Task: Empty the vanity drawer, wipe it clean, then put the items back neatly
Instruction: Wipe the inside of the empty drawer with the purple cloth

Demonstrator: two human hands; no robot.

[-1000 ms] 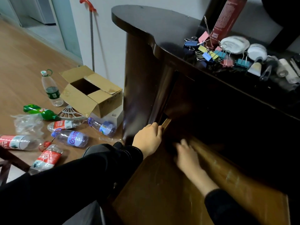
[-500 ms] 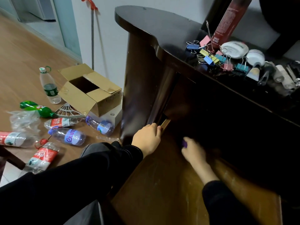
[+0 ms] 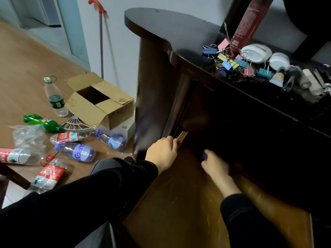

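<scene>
On the tabletop (image 3: 161,24), a heap of binder clips (image 3: 231,61) lies before a tall carton (image 3: 249,24), with round pads (image 3: 256,52) and small tubes (image 3: 276,78) to their right. Below it the drawer (image 3: 179,203) stands pulled out toward the person, the left hand (image 3: 162,153) gripping its left wall and the right hand (image 3: 215,163) inside it round a small item (image 3: 204,156). On the floor (image 3: 23,68) to the left, bottles (image 3: 77,153) lie before a cardboard box (image 3: 100,102).

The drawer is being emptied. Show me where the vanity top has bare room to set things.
The rounded left end of the vanity top is bare, from its outer edge up to the binder clips. From the clips rightward it is crowded: red box, white pads and tubes lie close together.
</scene>
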